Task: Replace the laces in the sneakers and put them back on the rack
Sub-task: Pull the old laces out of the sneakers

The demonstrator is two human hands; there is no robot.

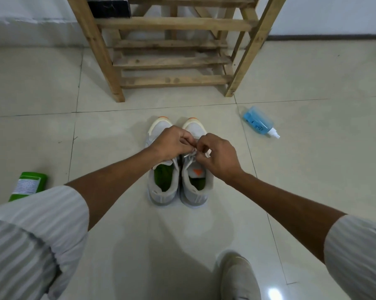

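Two grey sneakers with green insoles stand side by side on the tiled floor, toes pointing at the rack: the left sneaker (163,187) and the right sneaker (195,187). Both of my hands meet over the right sneaker's tongue. My left hand (172,144) pinches the white lace (190,155) with curled fingers. My right hand (217,156) pinches the same lace from the other side. Most of the lacing is hidden under my hands. The wooden shoe rack (172,61) stands just beyond the sneakers, its lower slats bare.
A blue spray bottle (258,121) lies on the floor to the right. A green can (28,186) lies at the left by my knee. A black box (109,6) sits on an upper rack shelf. My own shoe (239,278) is at the bottom.
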